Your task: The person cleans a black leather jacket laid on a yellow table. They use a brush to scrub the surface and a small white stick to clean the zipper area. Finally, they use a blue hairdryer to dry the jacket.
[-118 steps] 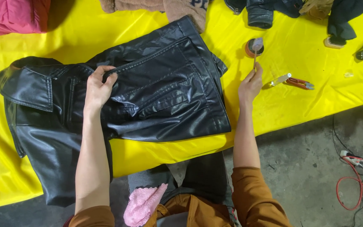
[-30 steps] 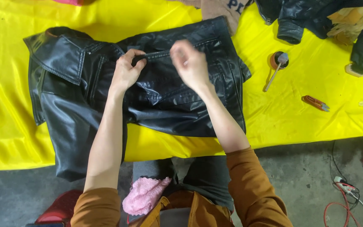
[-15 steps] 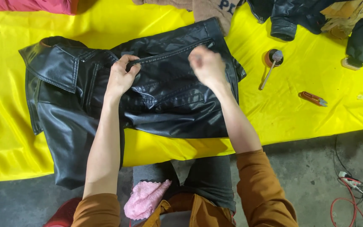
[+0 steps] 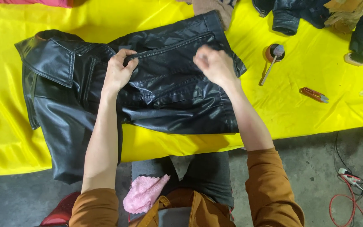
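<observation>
The black jacket (image 4: 148, 88) lies spread on the yellow cloth (image 4: 274, 113), one sleeve hanging off the near edge. We judge it soft, floppy, fairly heavy and slick-faced, so the firm zipper (image 4: 169, 47) edge and collar (image 4: 51, 59) give the surest hold. Our left hand (image 4: 118, 71) is curled, fingertips pinching the zipper's end. Our right hand (image 4: 215, 65) is loosely closed on the jacket front near the zipper; we cannot tell whether it grips anything. To the right lie a small pot with a brush (image 4: 274, 52) and a red cutter (image 4: 314, 94).
</observation>
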